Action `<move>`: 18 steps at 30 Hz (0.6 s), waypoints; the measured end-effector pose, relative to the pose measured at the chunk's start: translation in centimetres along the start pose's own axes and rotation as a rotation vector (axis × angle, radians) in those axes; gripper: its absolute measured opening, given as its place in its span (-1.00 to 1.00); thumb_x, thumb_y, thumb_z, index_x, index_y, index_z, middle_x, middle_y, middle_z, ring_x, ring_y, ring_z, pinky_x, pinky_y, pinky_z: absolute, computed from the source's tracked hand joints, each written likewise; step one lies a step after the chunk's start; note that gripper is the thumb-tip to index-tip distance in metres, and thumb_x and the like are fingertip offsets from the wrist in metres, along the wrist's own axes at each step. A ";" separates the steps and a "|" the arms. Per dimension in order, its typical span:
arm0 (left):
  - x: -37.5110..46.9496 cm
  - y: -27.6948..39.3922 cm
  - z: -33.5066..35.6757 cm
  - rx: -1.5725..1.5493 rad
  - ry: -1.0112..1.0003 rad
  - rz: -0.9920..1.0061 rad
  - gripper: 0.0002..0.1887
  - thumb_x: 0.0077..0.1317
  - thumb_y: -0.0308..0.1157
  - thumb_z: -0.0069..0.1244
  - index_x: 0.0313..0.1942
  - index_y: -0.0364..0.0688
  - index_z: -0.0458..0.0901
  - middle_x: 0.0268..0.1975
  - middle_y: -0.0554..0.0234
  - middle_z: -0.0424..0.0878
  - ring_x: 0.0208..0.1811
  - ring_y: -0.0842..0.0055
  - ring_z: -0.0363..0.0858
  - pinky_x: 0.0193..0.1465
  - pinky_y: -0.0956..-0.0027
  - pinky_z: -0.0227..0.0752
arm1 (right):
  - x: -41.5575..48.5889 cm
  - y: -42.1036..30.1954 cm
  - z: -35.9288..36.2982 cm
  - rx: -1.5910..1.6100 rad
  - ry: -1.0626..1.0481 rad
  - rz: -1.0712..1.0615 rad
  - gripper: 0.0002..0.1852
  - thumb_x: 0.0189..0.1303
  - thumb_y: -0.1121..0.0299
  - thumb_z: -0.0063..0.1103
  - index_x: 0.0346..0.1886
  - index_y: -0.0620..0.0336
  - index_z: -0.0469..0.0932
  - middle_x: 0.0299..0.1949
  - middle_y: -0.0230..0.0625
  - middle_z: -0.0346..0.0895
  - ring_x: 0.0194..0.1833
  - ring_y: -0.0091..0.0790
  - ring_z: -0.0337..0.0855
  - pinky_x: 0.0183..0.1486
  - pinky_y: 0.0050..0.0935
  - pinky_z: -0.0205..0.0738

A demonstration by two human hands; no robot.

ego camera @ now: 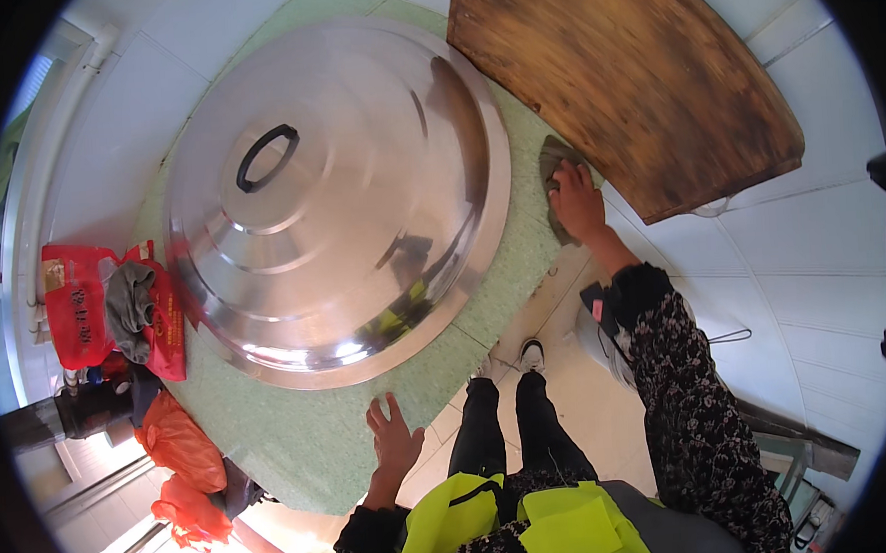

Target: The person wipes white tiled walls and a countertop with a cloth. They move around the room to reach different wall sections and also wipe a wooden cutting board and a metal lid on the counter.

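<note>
My right hand [577,203] rests on a grey-green cloth [557,150] at the right edge of the green tiled counter [232,415], its fingers bent over the cloth. My left hand [394,444] is by the counter's near edge, fingers apart, with nothing in it. Between and beyond the hands lies a large round stainless steel lid [379,205] with a black handle [267,158]. What is under the lid is hidden.
A wooden board [628,79] leans against the white tiled wall on the right. At the left are red printed bags [76,303] with a grey cloth [130,308] over them, and orange plastic bags [185,440] hang nearer. A wire hook [730,336] is at the right.
</note>
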State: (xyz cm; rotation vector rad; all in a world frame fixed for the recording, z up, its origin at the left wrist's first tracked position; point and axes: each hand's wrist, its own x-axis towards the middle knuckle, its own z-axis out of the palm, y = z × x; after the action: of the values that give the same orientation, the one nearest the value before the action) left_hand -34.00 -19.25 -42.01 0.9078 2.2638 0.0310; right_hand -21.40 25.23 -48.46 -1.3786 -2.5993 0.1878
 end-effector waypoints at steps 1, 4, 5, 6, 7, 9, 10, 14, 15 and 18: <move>0.0 -0.1 -0.1 0.003 0.011 0.012 -0.05 -0.05 -0.33 0.17 0.27 -0.35 -0.09 0.25 -0.28 -0.15 0.28 -0.13 -0.15 0.14 0.01 0.24 | 0.7 0.0 0.2 0.014 0.030 -0.027 -0.69 0.04 0.34 0.10 -0.13 0.12 0.34 0.22 -0.21 0.21 0.22 0.01 0.18 -0.03 -0.03 0.38; 0.0 -0.1 -0.2 0.005 -0.020 0.000 -0.06 -0.04 -0.32 0.17 0.27 -0.35 -0.08 0.24 -0.31 -0.15 0.28 -0.14 -0.15 0.14 0.01 0.24 | 0.6 -0.8 0.9 0.003 -0.011 -0.007 -0.67 -0.04 0.41 0.11 -0.15 0.14 0.33 0.18 -0.16 0.23 0.13 0.05 0.24 -0.05 -0.06 0.40; 0.0 -0.1 -0.2 -0.001 -0.020 -0.003 -0.06 -0.04 -0.31 0.17 0.27 -0.36 -0.08 0.24 -0.32 -0.15 0.28 -0.14 -0.16 0.14 0.01 0.24 | -0.1 -1.3 1.1 -0.005 0.022 -0.054 -0.66 -0.06 0.41 0.12 -0.15 0.14 0.33 0.18 -0.17 0.24 0.11 0.03 0.25 -0.06 -0.06 0.41; 0.1 -0.1 -0.1 -0.025 -0.017 0.006 -0.06 -0.04 -0.30 0.17 0.27 -0.37 -0.08 0.24 -0.34 -0.15 0.29 -0.15 -0.16 0.14 0.01 0.24 | -1.3 -1.8 1.1 -0.019 -0.007 -0.071 -0.65 -0.09 0.42 0.13 -0.16 0.14 0.33 0.17 -0.18 0.25 0.08 0.02 0.27 -0.07 -0.07 0.41; 0.2 0.1 0.0 -0.001 -0.033 -0.007 -0.05 -0.04 -0.29 0.17 0.27 -0.38 -0.09 0.24 -0.35 -0.15 0.29 -0.16 -0.17 0.14 0.01 0.24 | -2.7 -2.3 0.9 -0.031 0.002 -0.100 -0.64 -0.11 0.42 0.14 -0.16 0.14 0.33 0.16 -0.18 0.26 0.05 0.01 0.28 -0.09 -0.08 0.42; 0.4 0.2 0.1 0.018 -0.045 -0.019 -0.04 -0.03 -0.27 0.17 0.26 -0.40 -0.11 0.23 -0.38 -0.15 0.29 -0.18 -0.18 0.15 0.01 0.24 | -5.7 -4.2 0.7 -0.072 0.005 -0.114 -0.64 -0.15 0.41 0.15 -0.19 0.15 0.35 0.14 -0.21 0.29 -0.01 -0.03 0.31 -0.14 -0.10 0.45; 0.6 0.3 0.1 0.019 -0.077 -0.035 -0.03 -0.03 -0.25 0.17 0.26 -0.41 -0.11 0.23 -0.40 -0.16 0.29 -0.19 -0.18 0.15 0.00 0.24 | -7.3 -5.2 0.5 -0.068 -0.002 -0.132 -0.65 -0.17 0.41 0.15 -0.22 0.14 0.36 0.13 -0.22 0.30 -0.02 -0.05 0.31 -0.17 -0.12 0.46; 1.5 0.4 -0.1 0.019 -0.162 -0.101 -0.01 -0.03 -0.19 0.16 0.26 -0.45 -0.12 0.24 -0.46 -0.17 0.28 -0.24 -0.18 0.16 -0.04 0.21 | -13.2 -8.0 -0.4 -0.048 0.040 -0.252 -0.72 -0.17 0.39 0.13 -0.28 0.11 0.40 0.09 -0.23 0.34 -0.05 -0.11 0.33 -0.29 -0.15 0.48; 1.7 0.4 -0.1 0.011 -0.186 -0.121 -0.01 -0.03 -0.17 0.16 0.26 -0.45 -0.12 0.24 -0.48 -0.17 0.28 -0.26 -0.18 0.17 -0.05 0.21 | -13.7 -8.2 -0.4 -0.071 -0.002 -0.273 -0.73 -0.15 0.39 0.12 -0.28 0.10 0.41 0.07 -0.25 0.35 -0.07 -0.14 0.34 -0.32 -0.15 0.47; 2.0 0.3 -0.6 -0.010 -0.195 -0.104 0.03 -0.02 -0.03 0.14 0.26 -0.46 -0.10 0.22 -0.55 -0.14 0.25 -0.30 -0.07 0.22 -0.02 0.11 | -12.8 -7.5 -0.1 -0.080 0.070 -0.280 -0.78 -0.09 0.40 0.09 -0.30 0.08 0.39 -0.03 -0.32 0.40 -0.14 -0.18 0.38 -0.35 -0.15 0.45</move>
State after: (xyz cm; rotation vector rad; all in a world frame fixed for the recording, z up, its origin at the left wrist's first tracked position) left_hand -35.27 -17.62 -42.65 0.7530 2.1229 -0.0888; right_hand -20.39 10.46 -48.23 -1.0074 -2.7276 -0.0055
